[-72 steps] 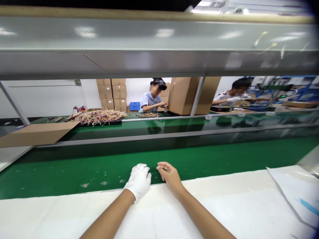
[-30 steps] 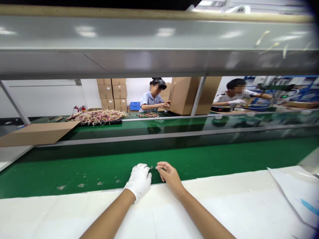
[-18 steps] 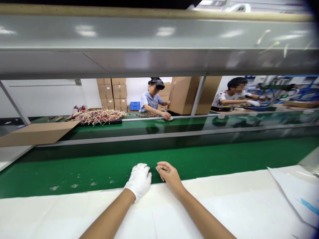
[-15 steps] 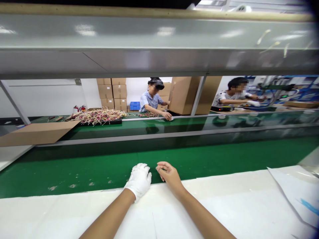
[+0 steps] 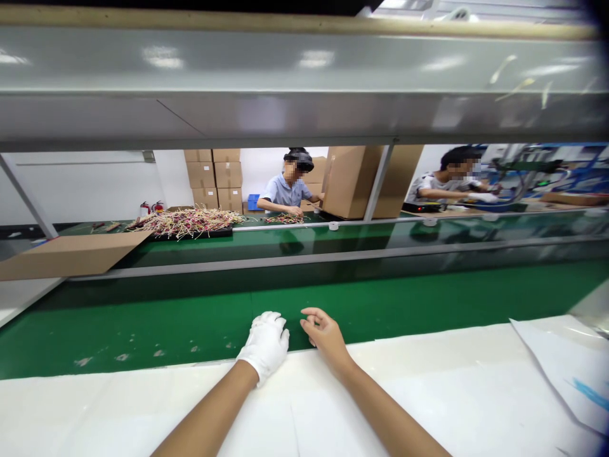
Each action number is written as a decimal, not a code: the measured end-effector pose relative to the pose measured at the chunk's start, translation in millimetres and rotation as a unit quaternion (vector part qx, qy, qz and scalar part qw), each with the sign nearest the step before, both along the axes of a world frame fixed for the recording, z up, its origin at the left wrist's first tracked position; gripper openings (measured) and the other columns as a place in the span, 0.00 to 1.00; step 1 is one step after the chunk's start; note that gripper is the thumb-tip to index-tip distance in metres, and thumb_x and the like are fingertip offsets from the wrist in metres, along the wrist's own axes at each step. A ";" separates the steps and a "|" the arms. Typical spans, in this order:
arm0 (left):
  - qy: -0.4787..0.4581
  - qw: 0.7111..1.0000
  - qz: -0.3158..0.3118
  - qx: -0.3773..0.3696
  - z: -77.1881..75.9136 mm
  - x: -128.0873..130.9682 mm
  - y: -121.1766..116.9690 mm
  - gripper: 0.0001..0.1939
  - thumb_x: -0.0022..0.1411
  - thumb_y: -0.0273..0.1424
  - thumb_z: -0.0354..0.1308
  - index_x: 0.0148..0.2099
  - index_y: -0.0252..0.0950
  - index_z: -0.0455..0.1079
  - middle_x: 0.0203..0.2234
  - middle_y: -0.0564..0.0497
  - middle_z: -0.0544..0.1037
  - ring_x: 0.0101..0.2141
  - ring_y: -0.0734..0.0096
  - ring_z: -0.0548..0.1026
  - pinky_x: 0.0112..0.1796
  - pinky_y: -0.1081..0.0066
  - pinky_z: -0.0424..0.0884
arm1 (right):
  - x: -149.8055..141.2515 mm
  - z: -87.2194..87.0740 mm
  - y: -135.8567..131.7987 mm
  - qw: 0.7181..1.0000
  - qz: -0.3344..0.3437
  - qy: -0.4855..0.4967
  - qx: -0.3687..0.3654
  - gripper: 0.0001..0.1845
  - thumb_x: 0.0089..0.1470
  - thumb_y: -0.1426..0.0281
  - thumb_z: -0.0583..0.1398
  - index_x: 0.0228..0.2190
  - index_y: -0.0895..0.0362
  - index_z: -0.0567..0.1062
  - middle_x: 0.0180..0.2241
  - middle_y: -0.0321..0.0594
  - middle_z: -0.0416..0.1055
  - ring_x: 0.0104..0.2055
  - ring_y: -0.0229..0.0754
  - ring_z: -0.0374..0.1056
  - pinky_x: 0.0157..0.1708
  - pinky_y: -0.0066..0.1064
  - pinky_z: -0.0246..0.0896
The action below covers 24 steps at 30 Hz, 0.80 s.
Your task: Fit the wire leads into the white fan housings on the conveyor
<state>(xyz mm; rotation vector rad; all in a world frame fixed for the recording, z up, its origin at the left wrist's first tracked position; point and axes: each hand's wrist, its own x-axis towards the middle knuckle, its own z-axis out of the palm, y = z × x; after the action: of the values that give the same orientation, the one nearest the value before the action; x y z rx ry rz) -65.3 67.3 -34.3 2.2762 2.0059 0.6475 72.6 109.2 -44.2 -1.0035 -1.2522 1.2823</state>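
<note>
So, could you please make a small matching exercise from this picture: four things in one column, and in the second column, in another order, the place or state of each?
Things:
1. Left hand
2. Right hand
3. Pile of thin wires
4. Blue plastic crate

Places or states:
A. Beside stacked cardboard boxes
B. Bare, at the edge of the near green belt
C. On a black tray at the far green belt
D. In a white glove

Right pairs: 1-D, 2-B, 3-C, 4-A
</note>
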 end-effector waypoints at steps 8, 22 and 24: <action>-0.003 1.000 0.001 -0.008 -0.5 -0.4 -0.7 0.18 0.58 0.33 0.43 0.45 0.34 0.68 0.45 0.46 0.68 0.46 0.63 0.63 0.48 0.64 0.59 | 1.6 -1.1 1.1 1.000 -0.003 -0.015 0.005 0.12 0.34 0.70 0.58 0.28 0.57 0.68 0.18 0.27 0.57 0.12 0.28 0.50 0.12 0.24 0.43; 0.006 1.000 -0.006 -0.008 2.6 0.3 -0.1 0.17 0.58 0.32 0.43 0.43 0.34 0.69 0.43 0.45 0.70 0.45 0.63 0.64 0.47 0.65 0.59 | 1.8 1.2 -0.3 0.998 0.038 -0.041 0.009 0.12 0.34 0.63 0.65 0.20 0.59 0.74 0.17 0.37 0.69 0.21 0.39 0.64 0.22 0.29 0.61; 0.004 1.000 -0.008 -0.007 2.8 0.1 -0.2 0.17 0.58 0.32 0.43 0.44 0.33 0.69 0.43 0.45 0.69 0.45 0.63 0.64 0.47 0.65 0.60 | 2.7 -0.2 0.5 0.999 0.030 -0.044 0.007 0.11 0.34 0.63 0.65 0.20 0.59 0.75 0.19 0.39 0.71 0.23 0.40 0.66 0.26 0.31 0.63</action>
<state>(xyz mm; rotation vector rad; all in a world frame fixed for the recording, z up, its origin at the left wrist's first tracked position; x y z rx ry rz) -65.2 67.1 -31.5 2.2877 1.9870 0.6228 75.3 109.7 -44.4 -1.0281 -1.3650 1.2857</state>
